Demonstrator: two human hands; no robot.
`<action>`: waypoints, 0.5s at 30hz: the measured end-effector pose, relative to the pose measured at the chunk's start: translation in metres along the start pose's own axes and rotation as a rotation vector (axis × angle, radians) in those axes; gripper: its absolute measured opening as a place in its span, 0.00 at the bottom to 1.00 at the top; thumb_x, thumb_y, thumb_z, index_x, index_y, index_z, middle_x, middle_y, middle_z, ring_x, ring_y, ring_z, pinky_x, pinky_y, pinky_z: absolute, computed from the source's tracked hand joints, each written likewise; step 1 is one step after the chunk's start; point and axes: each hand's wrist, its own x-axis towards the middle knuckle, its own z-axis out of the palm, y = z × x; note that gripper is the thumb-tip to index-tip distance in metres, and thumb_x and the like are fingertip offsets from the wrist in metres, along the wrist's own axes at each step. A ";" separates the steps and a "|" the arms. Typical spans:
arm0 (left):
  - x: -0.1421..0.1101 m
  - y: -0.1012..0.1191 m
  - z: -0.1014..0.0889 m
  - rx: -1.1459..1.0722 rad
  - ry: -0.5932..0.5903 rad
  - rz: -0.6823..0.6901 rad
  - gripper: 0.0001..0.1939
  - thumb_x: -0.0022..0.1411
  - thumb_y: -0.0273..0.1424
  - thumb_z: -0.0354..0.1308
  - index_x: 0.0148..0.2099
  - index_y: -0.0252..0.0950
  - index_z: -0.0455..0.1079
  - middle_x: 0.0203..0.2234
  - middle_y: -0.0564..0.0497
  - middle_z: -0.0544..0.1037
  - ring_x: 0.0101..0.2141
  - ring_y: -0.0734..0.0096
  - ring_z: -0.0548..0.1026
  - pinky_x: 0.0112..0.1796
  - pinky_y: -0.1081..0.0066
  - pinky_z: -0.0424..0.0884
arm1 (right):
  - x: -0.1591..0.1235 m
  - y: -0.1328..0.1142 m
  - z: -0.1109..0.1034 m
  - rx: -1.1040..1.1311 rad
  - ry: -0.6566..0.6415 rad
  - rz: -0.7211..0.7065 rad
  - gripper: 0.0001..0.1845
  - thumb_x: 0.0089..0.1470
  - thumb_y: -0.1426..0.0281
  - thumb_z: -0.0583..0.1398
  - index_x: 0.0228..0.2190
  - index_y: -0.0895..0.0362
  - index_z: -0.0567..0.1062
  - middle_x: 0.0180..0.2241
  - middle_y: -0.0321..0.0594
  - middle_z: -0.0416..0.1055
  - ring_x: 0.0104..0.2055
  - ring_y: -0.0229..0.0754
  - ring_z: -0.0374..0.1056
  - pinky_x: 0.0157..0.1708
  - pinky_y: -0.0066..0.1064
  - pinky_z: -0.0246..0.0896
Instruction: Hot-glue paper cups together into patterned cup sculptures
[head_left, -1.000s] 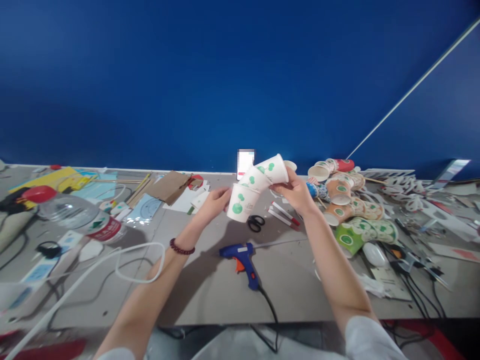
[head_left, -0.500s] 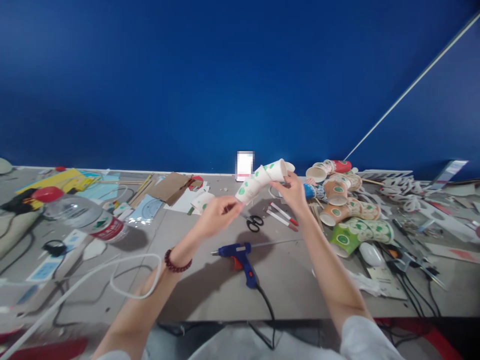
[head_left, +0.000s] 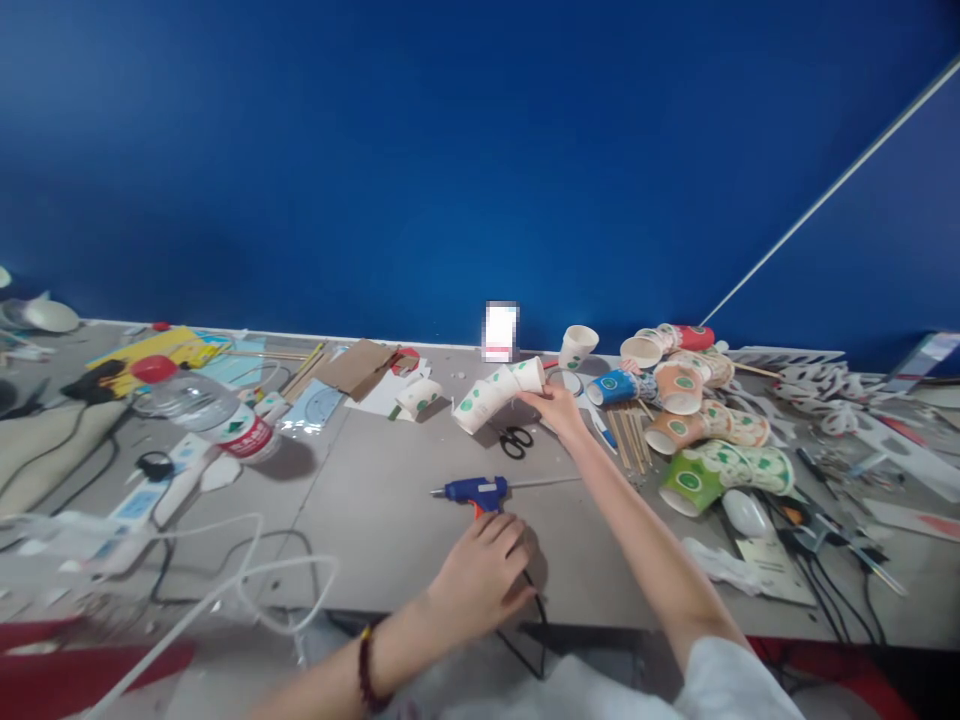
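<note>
My right hand (head_left: 556, 405) pinches the right end of a bent chain of joined white paper cups (head_left: 491, 392) with green leaf prints. The cups are low over the far middle of the table; whether they touch it is unclear. My left hand (head_left: 487, 565) covers the handle of a blue hot glue gun (head_left: 476, 490), its fingers curled over it. The gun lies on its side, nozzle to the left, a clear glue stick (head_left: 547, 482) out of its back. Between the cups and the gun lie black scissors (head_left: 516, 442).
More joined paper cups (head_left: 686, 480) are stacked on the right, beside wooden sticks (head_left: 637, 440). Single white cups (head_left: 579, 345) lie at the back. A large bottle (head_left: 217, 415), a power strip (head_left: 154, 500) and a white cable (head_left: 251, 570) occupy the left. A phone (head_left: 500, 332) leans against the blue wall.
My left hand has let go of the cup chain and come down and back to the glue gun's handle. My right hand has lowered the chain leftward, uncovering a single cup behind it.
</note>
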 end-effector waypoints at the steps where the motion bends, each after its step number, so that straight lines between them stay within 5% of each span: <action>1: -0.004 0.003 0.007 0.006 0.032 -0.021 0.23 0.61 0.41 0.60 0.55 0.37 0.66 0.53 0.45 0.73 0.55 0.57 0.69 0.57 0.57 0.64 | -0.001 0.003 0.001 0.005 -0.006 0.010 0.19 0.39 0.54 0.67 0.25 0.58 0.81 0.36 0.43 0.75 0.36 0.48 0.71 0.34 0.36 0.64; 7: -0.014 0.006 0.030 0.022 0.154 -0.087 0.21 0.63 0.41 0.57 0.55 0.36 0.68 0.52 0.44 0.75 0.57 0.58 0.69 0.61 0.51 0.60 | -0.003 0.011 0.011 0.024 -0.007 0.023 0.20 0.41 0.55 0.66 0.25 0.60 0.79 0.36 0.45 0.74 0.38 0.50 0.70 0.37 0.37 0.64; 15: -0.040 -0.016 0.022 0.027 0.300 -0.201 0.15 0.64 0.21 0.48 0.50 0.36 0.70 0.45 0.43 0.79 0.51 0.59 0.75 0.52 0.55 0.72 | -0.003 0.005 0.012 0.012 -0.028 0.010 0.18 0.42 0.55 0.66 0.25 0.58 0.79 0.36 0.43 0.75 0.37 0.47 0.71 0.37 0.37 0.65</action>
